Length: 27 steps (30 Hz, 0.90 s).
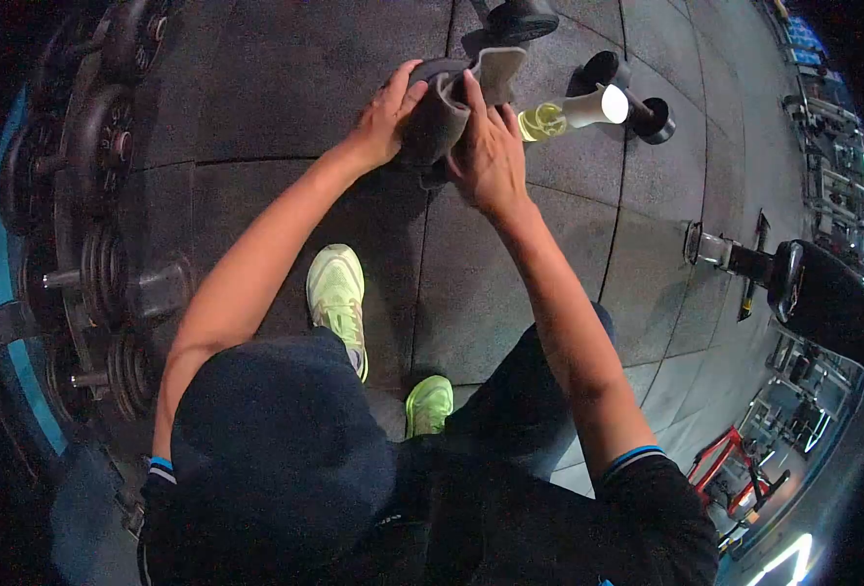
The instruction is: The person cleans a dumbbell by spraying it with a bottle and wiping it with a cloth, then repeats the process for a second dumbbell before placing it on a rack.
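Cap nearest lens. I am stretching both arms forward; left hand and right hand are clamping the cloth, fingers curled.

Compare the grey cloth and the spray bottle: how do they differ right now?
The grey cloth is bunched between the left hand and right hand; the spray bottle lies on its side on the floor, untouched. The cloth is dark grey; the bottle is white with a yellow-green head. Both are near the dumbbell.
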Available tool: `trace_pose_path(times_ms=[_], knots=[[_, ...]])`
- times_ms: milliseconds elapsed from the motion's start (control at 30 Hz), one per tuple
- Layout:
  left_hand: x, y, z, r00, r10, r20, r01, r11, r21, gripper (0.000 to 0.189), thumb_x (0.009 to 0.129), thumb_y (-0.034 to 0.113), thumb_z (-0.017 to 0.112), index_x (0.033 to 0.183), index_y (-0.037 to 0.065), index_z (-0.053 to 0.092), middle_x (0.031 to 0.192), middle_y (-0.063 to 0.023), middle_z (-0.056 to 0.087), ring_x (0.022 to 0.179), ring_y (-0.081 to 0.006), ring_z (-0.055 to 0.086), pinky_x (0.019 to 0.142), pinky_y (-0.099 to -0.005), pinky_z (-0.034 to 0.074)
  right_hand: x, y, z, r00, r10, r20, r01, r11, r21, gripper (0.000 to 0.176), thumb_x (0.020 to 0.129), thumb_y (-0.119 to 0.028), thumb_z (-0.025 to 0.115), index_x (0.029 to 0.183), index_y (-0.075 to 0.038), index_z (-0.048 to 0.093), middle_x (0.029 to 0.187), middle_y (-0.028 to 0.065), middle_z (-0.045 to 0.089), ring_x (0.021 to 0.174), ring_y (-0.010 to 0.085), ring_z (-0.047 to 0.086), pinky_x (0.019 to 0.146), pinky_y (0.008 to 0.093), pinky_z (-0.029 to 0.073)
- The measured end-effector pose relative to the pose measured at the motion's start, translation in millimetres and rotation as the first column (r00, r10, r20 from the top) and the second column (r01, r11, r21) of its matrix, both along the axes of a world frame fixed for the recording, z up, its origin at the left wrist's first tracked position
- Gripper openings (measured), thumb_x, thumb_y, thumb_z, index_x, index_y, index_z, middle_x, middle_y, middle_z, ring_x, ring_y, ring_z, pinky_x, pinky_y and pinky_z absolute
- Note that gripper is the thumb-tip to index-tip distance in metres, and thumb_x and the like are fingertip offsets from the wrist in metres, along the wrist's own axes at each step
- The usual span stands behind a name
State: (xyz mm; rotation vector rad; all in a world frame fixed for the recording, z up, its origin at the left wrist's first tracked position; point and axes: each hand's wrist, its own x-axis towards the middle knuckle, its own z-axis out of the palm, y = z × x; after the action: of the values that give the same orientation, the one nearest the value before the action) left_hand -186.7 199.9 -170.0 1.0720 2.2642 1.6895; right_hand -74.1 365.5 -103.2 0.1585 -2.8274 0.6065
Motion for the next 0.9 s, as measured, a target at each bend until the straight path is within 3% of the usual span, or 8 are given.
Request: trace_pose_path(times_ms=[133, 233, 333, 433, 567, 600, 700, 900], knots=[[2, 4, 3, 0.999, 0.047, -0.025, -0.051, 0.983, -0.176, 0.062, 0.098, 0.017, 0.058, 0.153, 0.009, 0.031, 0.143, -0.0194, 0.054, 0.133, -0.0305, 0.054, 0.113, -0.0416, 0.041, -13, -9, -3, 0.996, -0.081, -0.034, 0.084, 0.991, 0.107, 0.095, 0.088, -0.029, 0.066, 0.157, 0.009, 0.012, 0.127, 0.0245, 0.059, 0.121, 0.0389, 0.054, 0.113, 0.0526, 0.032], [0, 2, -7, 0.991, 0.06, -0.123, -0.08, 0.983, -0.165, 0.054, 0.101, 0.029, 0.058, 0.145, 0.005, 0.041, 0.135, -0.0219, 0.058, 0.13, -0.0387, 0.054, 0.109, -0.0446, 0.043, -9, -23, 4, 0.989, -0.15, 0.005, 0.148, 0.98, 0.133, 0.096, 0.089, -0.028, 0.066, 0.156, 0.011, 0.01, 0.13, 0.024, 0.057, 0.12, 0.0386, 0.055, 0.113, 0.0556, 0.031], [5, 4, -5, 0.979, 0.093, 0.183, -0.083, 0.995, -0.062, 0.052, 0.107, 0.037, 0.045, 0.149, 0.007, 0.038, 0.139, -0.0201, 0.055, 0.131, -0.0314, 0.054, 0.109, -0.0413, 0.043, 12, -28, 6, 0.987, -0.16, -0.014, 0.16, 0.975, 0.153, 0.1, 0.087, -0.028, 0.069, 0.156, 0.012, 0.008, 0.13, 0.0217, 0.057, 0.119, 0.0372, 0.055, 0.113, 0.0589, 0.029], [10, 6, 1, 0.972, 0.159, 0.174, -0.146, 0.986, -0.086, 0.054, 0.109, 0.045, 0.038, 0.147, 0.007, 0.041, 0.138, -0.0207, 0.056, 0.132, -0.0329, 0.053, 0.109, -0.0415, 0.042, 6, -26, 12, 0.987, -0.158, 0.018, 0.153, 0.975, 0.159, 0.102, 0.085, -0.028, 0.071, 0.156, 0.012, 0.01, 0.125, 0.0206, 0.059, 0.12, 0.0364, 0.055, 0.113, 0.0568, 0.029], [1, 3, -20, 0.953, 0.09, -0.288, -0.136, 0.98, -0.146, 0.06, 0.092, 0.026, 0.063, 0.144, 0.004, 0.043, 0.14, -0.0216, 0.054, 0.131, -0.0403, 0.052, 0.113, -0.0427, 0.039, -10, -18, 15, 0.987, -0.16, 0.028, 0.153, 0.973, 0.175, 0.096, 0.086, -0.026, 0.07, 0.155, 0.011, 0.014, 0.121, 0.0212, 0.061, 0.118, 0.0376, 0.056, 0.113, 0.0551, 0.031], [0, 1, -21, 0.936, 0.076, -0.343, -0.12, 0.987, -0.106, 0.056, 0.098, 0.032, 0.057, 0.145, 0.004, 0.042, 0.137, -0.0229, 0.055, 0.134, -0.0406, 0.049, 0.113, -0.0431, 0.038, -2, -19, 13, 0.987, -0.16, 0.019, 0.154, 0.972, 0.179, 0.095, 0.086, -0.025, 0.07, 0.156, 0.01, 0.016, 0.122, 0.0216, 0.061, 0.117, 0.0379, 0.056, 0.113, 0.0557, 0.032], [12, 0, 7, 0.956, 0.054, 0.289, -0.068, 0.997, 0.039, 0.054, 0.105, 0.04, 0.045, 0.146, 0.004, 0.041, 0.136, -0.024, 0.055, 0.134, -0.041, 0.049, 0.111, -0.0439, 0.038, 33, -21, 10, 0.988, -0.147, 0.05, 0.135, 0.972, 0.19, 0.09, 0.084, -0.019, 0.07, 0.156, 0.004, 0.021, 0.124, 0.0223, 0.062, 0.119, 0.0385, 0.057, 0.111, 0.0546, 0.034], [15, 0, 3, 0.98, 0.174, 0.092, -0.172, 0.985, -0.032, 0.05, 0.11, 0.036, 0.034, 0.145, 0.001, 0.042, 0.135, -0.0277, 0.056, 0.129, -0.0449, 0.051, 0.109, -0.0467, 0.039, 62, -13, 19, 0.97, -0.217, 0.108, 0.232, 0.96, -0.159, 0.068, 0.08, -0.006, 0.071, 0.143, -0.006, 0.046, 0.122, 0.0203, 0.065, 0.117, 0.0375, 0.061, 0.104, 0.0464, 0.044]])
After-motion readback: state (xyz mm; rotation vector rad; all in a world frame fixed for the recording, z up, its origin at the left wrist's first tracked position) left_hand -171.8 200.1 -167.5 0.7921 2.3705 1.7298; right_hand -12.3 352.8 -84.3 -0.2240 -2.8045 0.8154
